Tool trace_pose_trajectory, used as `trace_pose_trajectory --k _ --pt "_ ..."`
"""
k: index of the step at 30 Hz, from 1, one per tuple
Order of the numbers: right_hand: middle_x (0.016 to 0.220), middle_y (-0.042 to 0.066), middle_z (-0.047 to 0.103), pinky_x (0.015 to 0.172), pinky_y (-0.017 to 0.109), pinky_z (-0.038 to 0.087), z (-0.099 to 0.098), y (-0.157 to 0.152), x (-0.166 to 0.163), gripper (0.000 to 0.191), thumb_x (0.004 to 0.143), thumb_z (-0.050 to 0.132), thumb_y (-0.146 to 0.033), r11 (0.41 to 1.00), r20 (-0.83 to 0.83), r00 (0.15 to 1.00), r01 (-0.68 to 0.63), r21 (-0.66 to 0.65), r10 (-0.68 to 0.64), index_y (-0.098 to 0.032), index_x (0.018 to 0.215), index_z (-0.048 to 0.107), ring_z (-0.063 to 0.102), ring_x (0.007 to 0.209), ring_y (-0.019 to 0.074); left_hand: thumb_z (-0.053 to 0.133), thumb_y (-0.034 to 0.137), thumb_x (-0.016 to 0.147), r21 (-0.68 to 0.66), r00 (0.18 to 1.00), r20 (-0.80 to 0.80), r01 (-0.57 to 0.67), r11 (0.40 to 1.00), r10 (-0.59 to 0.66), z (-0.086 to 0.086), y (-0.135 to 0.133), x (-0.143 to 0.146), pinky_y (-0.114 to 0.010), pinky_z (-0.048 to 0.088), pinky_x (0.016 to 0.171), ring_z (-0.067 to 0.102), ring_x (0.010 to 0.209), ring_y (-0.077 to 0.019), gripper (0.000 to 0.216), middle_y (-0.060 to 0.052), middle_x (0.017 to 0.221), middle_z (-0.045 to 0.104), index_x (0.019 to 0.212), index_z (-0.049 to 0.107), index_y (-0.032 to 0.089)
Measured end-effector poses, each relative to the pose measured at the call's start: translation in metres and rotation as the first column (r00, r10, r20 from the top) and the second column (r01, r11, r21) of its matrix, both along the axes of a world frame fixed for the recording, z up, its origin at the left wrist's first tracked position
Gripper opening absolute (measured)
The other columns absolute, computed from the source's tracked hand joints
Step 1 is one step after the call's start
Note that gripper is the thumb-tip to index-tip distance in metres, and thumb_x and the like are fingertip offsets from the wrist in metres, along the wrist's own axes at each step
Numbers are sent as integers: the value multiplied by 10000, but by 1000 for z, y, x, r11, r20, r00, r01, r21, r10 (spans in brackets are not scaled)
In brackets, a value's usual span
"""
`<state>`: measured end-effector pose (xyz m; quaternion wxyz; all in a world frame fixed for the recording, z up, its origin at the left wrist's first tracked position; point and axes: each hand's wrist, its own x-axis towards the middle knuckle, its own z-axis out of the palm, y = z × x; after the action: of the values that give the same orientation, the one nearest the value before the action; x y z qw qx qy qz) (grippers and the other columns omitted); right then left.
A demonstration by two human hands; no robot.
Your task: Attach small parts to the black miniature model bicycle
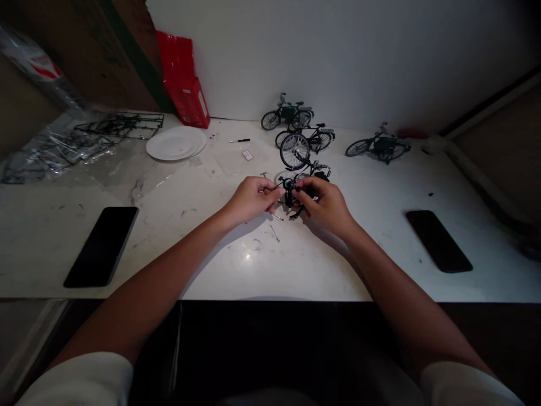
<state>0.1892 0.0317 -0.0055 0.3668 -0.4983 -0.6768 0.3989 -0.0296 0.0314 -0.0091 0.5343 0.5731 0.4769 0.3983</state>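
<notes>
Near the table's middle, my left hand (257, 197) pinches one side of a small black model bicycle part (288, 194). My right hand (324, 204) closes its thumb and fingers on the other side. A round piece shows on the part between my fingertips; finer detail is too dark and small to make out. Just beyond my hands lie a loose spoked wheel (295, 151) and more black bicycle pieces (315, 168). A thin metal rod (275, 233) rests on the table in front of my hands.
Model bicycles (288, 114) stand at the back, another (379, 146) to the right. Phones lie left (101, 247) and right (439, 241). White plates (175, 143), a small screwdriver (239, 140), a red box (189, 101) and plastic-wrapped black part frames (54, 146) sit back left.
</notes>
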Motion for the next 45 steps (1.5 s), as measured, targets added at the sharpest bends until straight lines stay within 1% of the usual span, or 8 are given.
trace_pose_trajectory --k 4,9,17,26,31,35,41,45 --pt "819 37 756 420 318 475 -2 1 1 313 946 776 -508 1000 -19 1000 7 8 -7 -236 1085 708 575 463 139 846 419 897 58 1000 4 3 998 -3 -4 1 0 -221 485 522 658 518 -110 291 -15 675 699 822 723 166" --pt "811 40 742 439 304 461 -2 2 1 302 959 754 -512 1000 1 1000 -11 23 11 -236 1072 703 610 530 156 829 420 895 210 998 -18 -60 976 65 -10 -2 3 -246 583 644 765 706 -164 263 -65 812 796 854 774 165" --pt "943 68 711 616 349 526 -9 4 2 255 988 681 -454 997 26 997 -67 24 67 -232 1110 650 681 797 228 937 393 800 -57 981 164 -94 994 103 -9 -5 9 -289 676 701 777 688 -170 302 -87 773 807 790 795 126" --pt "1017 74 682 794 395 524 -13 0 2 160 1040 568 -393 994 103 992 -84 65 78 -253 1115 584 640 980 260 887 286 855 -44 987 109 -116 992 120 -8 -11 12 -251 645 651 754 618 -147 211 -73 706 789 760 770 139" --pt "1062 101 710 875 430 515 -11 -1 -1 135 1027 552 -336 977 185 980 -110 184 75 -231 1107 579 640 954 261 861 240 869 -96 984 122 -118 988 129 -5 -12 13 -241 632 642 749 612 -141 201 -64 689 779 746 738 138" --pt "1055 100 715 821 394 504 -9 -2 -2 121 1030 543 -330 969 204 977 -105 225 59 -234 1093 579 620 908 247 892 278 845 -71 976 153 -143 987 152 -11 -11 14 -246 628 643 738 612 -137 237 -62 693 774 751 721 143" --pt "1003 77 699 746 360 479 -6 -4 -3 144 1034 566 -374 975 181 983 -70 212 31 -243 1091 583 582 837 226 933 456 807 -19 966 223 -128 992 129 -16 -11 16 -273 639 682 742 662 -142 376 -68 748 776 780 714 152" --pt "1009 80 702 779 369 487 -7 -4 -4 141 1037 565 -374 974 174 984 -68 216 30 -244 1088 588 596 863 233 896 417 841 16 972 188 -149 989 144 -17 -10 15 -257 619 664 730 655 -134 329 -58 731 767 785 699 159"
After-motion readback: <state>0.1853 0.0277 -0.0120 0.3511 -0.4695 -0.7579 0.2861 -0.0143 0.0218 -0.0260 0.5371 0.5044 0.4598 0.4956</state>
